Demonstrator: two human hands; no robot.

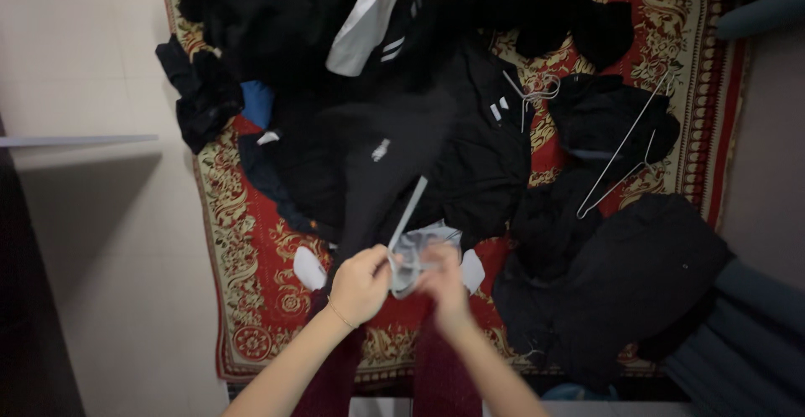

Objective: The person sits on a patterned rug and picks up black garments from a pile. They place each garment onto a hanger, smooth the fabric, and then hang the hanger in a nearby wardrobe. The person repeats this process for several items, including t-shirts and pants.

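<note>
- While the person stood over the red patterned rug [251,241], the left hand [360,283] was closed on a grey wire hanger [408,212], whose bar slanted up from it.
- The right hand [443,281], just beside the left, pinched pale grey cloth [415,253] bunched at the hanger.
- A black garment [377,165] hung beyond the hands, above the rug.
- Another wire hanger [616,161] lay on dark clothes at the rug's right side.

You stand on a red patterned rug [251,300]. Left of the rug lies pale tiled floor [109,241]; right of it, grey-blue cushions [755,325].
</note>
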